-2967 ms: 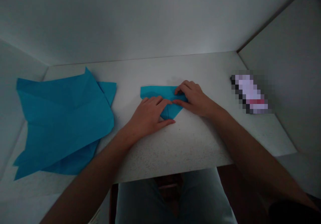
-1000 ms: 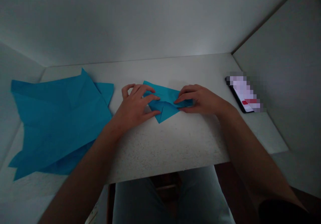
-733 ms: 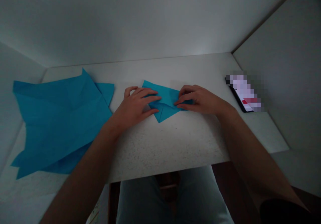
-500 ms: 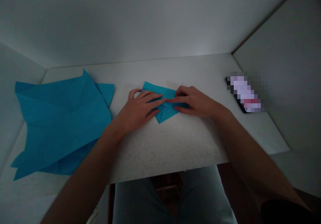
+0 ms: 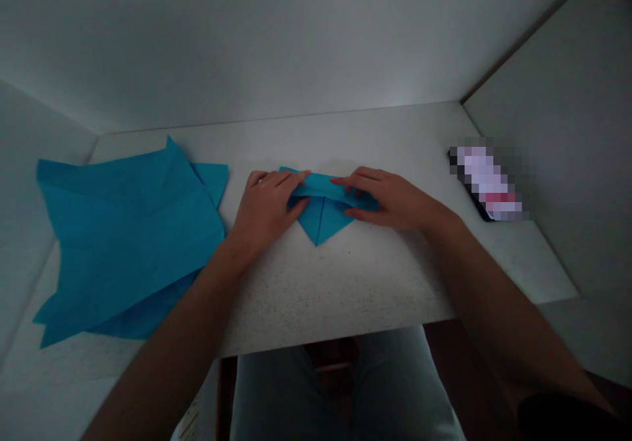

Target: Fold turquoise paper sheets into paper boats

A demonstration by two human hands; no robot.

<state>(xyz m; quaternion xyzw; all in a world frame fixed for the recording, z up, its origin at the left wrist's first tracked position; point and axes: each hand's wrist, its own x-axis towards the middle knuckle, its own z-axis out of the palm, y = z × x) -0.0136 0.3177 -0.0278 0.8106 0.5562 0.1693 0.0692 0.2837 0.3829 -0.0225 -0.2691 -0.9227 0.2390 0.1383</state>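
Observation:
A small folded sheet of blue paper (image 5: pixel 320 220) lies on the white table between my hands. Its upper part forms a raised band, and below that a pointed end with a centre crease faces me. My left hand (image 5: pixel 269 204) grips the band's left end, thumb beneath and fingers over the top. At the opposite end my right hand (image 5: pixel 378 196) holds the paper, its index finger along the band and its thumb at the lower edge. The fingers cover both side corners.
Larger creased blue paper sheets (image 5: pixel 128 237) lie overlapping on the table's left, close to my left forearm. A phone (image 5: pixel 486 184) with a blurred screen rests at the right, near the side wall. The white table (image 5: pixel 336 303) ends just above my legs.
The paper's upper part now stands as a raised band where it lay flatter under my fingertips. My left fingers have drawn back to the left, and the fingertips of both hands are farther apart.

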